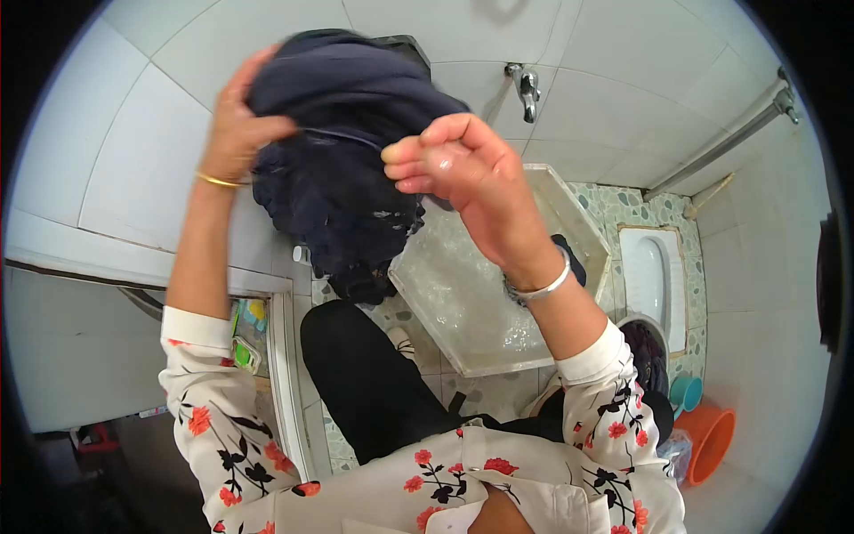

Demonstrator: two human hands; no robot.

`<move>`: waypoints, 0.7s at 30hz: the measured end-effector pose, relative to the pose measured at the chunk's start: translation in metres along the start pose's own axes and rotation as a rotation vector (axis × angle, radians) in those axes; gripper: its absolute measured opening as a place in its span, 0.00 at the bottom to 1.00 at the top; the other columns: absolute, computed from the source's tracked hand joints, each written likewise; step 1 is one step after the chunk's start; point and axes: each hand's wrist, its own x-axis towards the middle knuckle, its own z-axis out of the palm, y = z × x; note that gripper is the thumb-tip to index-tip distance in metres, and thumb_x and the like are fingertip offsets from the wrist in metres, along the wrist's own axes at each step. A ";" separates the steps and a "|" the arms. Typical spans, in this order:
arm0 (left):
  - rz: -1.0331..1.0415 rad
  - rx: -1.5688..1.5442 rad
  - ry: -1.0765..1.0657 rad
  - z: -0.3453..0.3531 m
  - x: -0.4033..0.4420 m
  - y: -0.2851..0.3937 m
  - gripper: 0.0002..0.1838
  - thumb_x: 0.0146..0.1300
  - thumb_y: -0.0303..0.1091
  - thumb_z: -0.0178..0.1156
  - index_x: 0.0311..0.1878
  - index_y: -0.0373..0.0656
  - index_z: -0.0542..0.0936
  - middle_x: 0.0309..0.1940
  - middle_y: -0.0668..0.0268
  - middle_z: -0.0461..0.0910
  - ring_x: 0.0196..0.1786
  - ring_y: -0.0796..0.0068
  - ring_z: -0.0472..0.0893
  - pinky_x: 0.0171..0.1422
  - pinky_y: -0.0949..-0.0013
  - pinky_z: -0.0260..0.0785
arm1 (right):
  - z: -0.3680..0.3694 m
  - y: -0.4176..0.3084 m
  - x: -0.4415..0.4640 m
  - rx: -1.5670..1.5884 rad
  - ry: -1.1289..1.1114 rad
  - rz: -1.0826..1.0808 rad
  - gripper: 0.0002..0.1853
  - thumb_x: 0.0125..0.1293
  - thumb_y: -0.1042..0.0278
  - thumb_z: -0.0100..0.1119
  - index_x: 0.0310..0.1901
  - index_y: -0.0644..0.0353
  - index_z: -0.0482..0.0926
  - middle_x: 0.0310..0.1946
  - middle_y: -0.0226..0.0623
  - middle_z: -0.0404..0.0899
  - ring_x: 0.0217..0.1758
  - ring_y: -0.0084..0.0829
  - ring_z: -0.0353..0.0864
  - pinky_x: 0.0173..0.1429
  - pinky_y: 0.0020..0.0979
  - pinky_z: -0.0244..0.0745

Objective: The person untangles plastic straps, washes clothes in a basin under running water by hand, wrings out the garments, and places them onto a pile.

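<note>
A dark navy garment [342, 84] is bunched at the upper left, above a heap of wet dark cloth [338, 214] with some suds on it. My left hand [238, 129], wearing a gold bangle, grips the garment's left side, thumb in front and fingers mostly hidden behind. At the garment's right edge, my right hand [480, 173], with a silver bangle, has its fingers bent together, the tips at the seam that runs between both hands. Below my right hand stands a pale angular basin [494, 367] of cloudy water, with dark cloth [569, 260] at its right side.
A wall tap [527, 89] juts out above the basin. On the right are a squat toilet [654, 280], a tub of dark clothes [645, 351], a teal scoop [685, 392] and an orange bucket [713, 440]. A door frame [285, 383] borders the left side.
</note>
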 end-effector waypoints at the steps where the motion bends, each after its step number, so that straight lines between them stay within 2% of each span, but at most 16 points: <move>1: -0.109 0.080 0.008 -0.029 0.001 -0.012 0.39 0.35 0.20 0.60 0.60 0.40 0.69 0.50 0.64 0.74 0.52 0.74 0.73 0.60 0.71 0.64 | -0.008 0.008 -0.001 0.004 -0.001 0.004 0.09 0.62 0.70 0.59 0.38 0.60 0.69 0.39 0.37 0.78 0.44 0.27 0.79 0.49 0.28 0.73; 3: -0.221 0.163 0.011 -0.078 -0.006 -0.044 0.39 0.37 0.21 0.59 0.61 0.41 0.68 0.52 0.62 0.73 0.55 0.71 0.72 0.63 0.70 0.61 | -0.041 0.042 -0.015 -0.291 0.053 -0.023 0.07 0.63 0.70 0.56 0.39 0.59 0.69 0.42 0.41 0.79 0.47 0.29 0.78 0.50 0.30 0.74; 5: -0.012 0.684 -0.023 -0.102 -0.023 -0.097 0.39 0.40 0.24 0.59 0.63 0.42 0.65 0.59 0.55 0.67 0.64 0.66 0.64 0.69 0.66 0.53 | -0.095 0.079 -0.041 -0.303 0.257 0.173 0.08 0.59 0.73 0.62 0.36 0.60 0.72 0.34 0.29 0.77 0.37 0.18 0.75 0.42 0.20 0.71; 6: -0.005 0.723 -0.138 -0.099 -0.029 -0.112 0.40 0.43 0.32 0.64 0.64 0.47 0.65 0.65 0.54 0.60 0.69 0.59 0.56 0.72 0.61 0.46 | -0.133 0.103 -0.060 -0.415 0.340 0.253 0.08 0.58 0.73 0.62 0.36 0.61 0.72 0.32 0.28 0.76 0.35 0.18 0.75 0.40 0.21 0.71; 8: -0.136 0.962 -0.154 -0.061 -0.044 -0.144 0.45 0.41 0.45 0.71 0.66 0.54 0.63 0.68 0.57 0.55 0.71 0.50 0.50 0.73 0.55 0.44 | -0.210 0.149 -0.107 -0.645 0.458 0.402 0.12 0.55 0.70 0.65 0.38 0.61 0.73 0.32 0.30 0.76 0.35 0.21 0.75 0.40 0.23 0.72; 10: -0.336 0.913 -0.205 -0.024 -0.060 -0.196 0.53 0.35 0.56 0.73 0.68 0.64 0.57 0.71 0.59 0.46 0.72 0.42 0.39 0.70 0.41 0.40 | -0.254 0.162 -0.141 -0.779 0.514 0.473 0.15 0.52 0.67 0.67 0.39 0.61 0.74 0.33 0.33 0.76 0.36 0.24 0.75 0.41 0.25 0.72; 11: -0.324 0.916 -0.154 -0.005 -0.065 -0.209 0.58 0.32 0.59 0.74 0.69 0.69 0.52 0.72 0.59 0.39 0.71 0.39 0.31 0.64 0.28 0.39 | -0.270 0.157 -0.157 -1.066 0.491 0.514 0.20 0.50 0.64 0.69 0.42 0.60 0.73 0.38 0.36 0.75 0.41 0.27 0.75 0.44 0.28 0.72; 12: -0.225 0.970 -0.074 0.006 -0.069 -0.227 0.60 0.30 0.59 0.74 0.69 0.73 0.49 0.72 0.60 0.37 0.72 0.40 0.31 0.59 0.22 0.39 | -0.287 0.152 -0.182 -1.352 0.469 0.576 0.24 0.49 0.61 0.70 0.46 0.59 0.72 0.43 0.40 0.75 0.45 0.31 0.75 0.47 0.31 0.72; 13: -0.170 1.047 -0.068 0.009 -0.067 -0.241 0.60 0.32 0.57 0.74 0.70 0.68 0.49 0.72 0.58 0.41 0.72 0.44 0.34 0.65 0.29 0.36 | -0.321 0.163 -0.209 -1.512 0.415 0.365 0.33 0.41 0.56 0.73 0.50 0.59 0.72 0.50 0.51 0.70 0.57 0.44 0.68 0.58 0.41 0.67; 14: 0.031 1.075 -0.088 0.010 -0.063 -0.246 0.58 0.35 0.54 0.74 0.70 0.61 0.50 0.70 0.54 0.44 0.73 0.49 0.39 0.71 0.40 0.31 | -0.330 0.158 -0.225 -1.631 0.454 0.495 0.43 0.38 0.53 0.75 0.58 0.54 0.66 0.60 0.56 0.60 0.64 0.54 0.60 0.63 0.46 0.62; 15: 0.016 1.112 -0.074 0.016 -0.062 -0.242 0.57 0.38 0.51 0.73 0.70 0.55 0.50 0.69 0.51 0.47 0.72 0.51 0.42 0.73 0.48 0.27 | -0.330 0.150 -0.233 -1.673 0.485 0.717 0.49 0.37 0.50 0.75 0.62 0.53 0.60 0.63 0.58 0.54 0.64 0.58 0.58 0.64 0.46 0.61; 16: -0.027 1.132 -0.067 0.017 -0.061 -0.241 0.56 0.38 0.51 0.72 0.70 0.56 0.51 0.69 0.50 0.46 0.72 0.50 0.44 0.73 0.47 0.28 | -0.327 0.144 -0.236 -1.701 0.504 0.927 0.56 0.35 0.48 0.76 0.67 0.51 0.53 0.66 0.61 0.47 0.65 0.61 0.56 0.65 0.45 0.59; 17: 0.024 1.098 -0.032 0.017 -0.060 -0.242 0.55 0.39 0.50 0.72 0.70 0.59 0.51 0.69 0.51 0.46 0.72 0.48 0.43 0.72 0.44 0.32 | -0.330 0.149 -0.244 -1.706 0.519 0.958 0.56 0.35 0.48 0.76 0.67 0.51 0.53 0.66 0.61 0.47 0.65 0.61 0.56 0.65 0.45 0.59; 18: -0.106 1.115 -0.012 0.018 -0.062 -0.246 0.55 0.37 0.50 0.73 0.69 0.63 0.51 0.70 0.53 0.46 0.71 0.43 0.42 0.71 0.43 0.38 | -0.336 0.159 -0.251 -1.652 0.516 1.050 0.61 0.34 0.47 0.76 0.68 0.49 0.46 0.67 0.62 0.41 0.65 0.63 0.55 0.65 0.46 0.59; 19: -0.102 1.106 0.005 0.018 -0.063 -0.249 0.56 0.36 0.49 0.73 0.69 0.65 0.51 0.70 0.56 0.45 0.71 0.41 0.41 0.69 0.39 0.41 | -0.340 0.174 -0.253 -1.594 0.509 1.130 0.66 0.33 0.47 0.77 0.70 0.48 0.39 0.68 0.64 0.35 0.65 0.65 0.54 0.65 0.46 0.59; 21: -0.096 1.103 0.022 0.023 -0.063 -0.250 0.57 0.35 0.49 0.73 0.69 0.68 0.50 0.71 0.59 0.44 0.71 0.39 0.40 0.66 0.34 0.44 | -0.335 0.205 -0.247 -1.624 0.596 1.171 0.67 0.34 0.49 0.76 0.70 0.46 0.35 0.68 0.63 0.33 0.64 0.67 0.54 0.63 0.47 0.62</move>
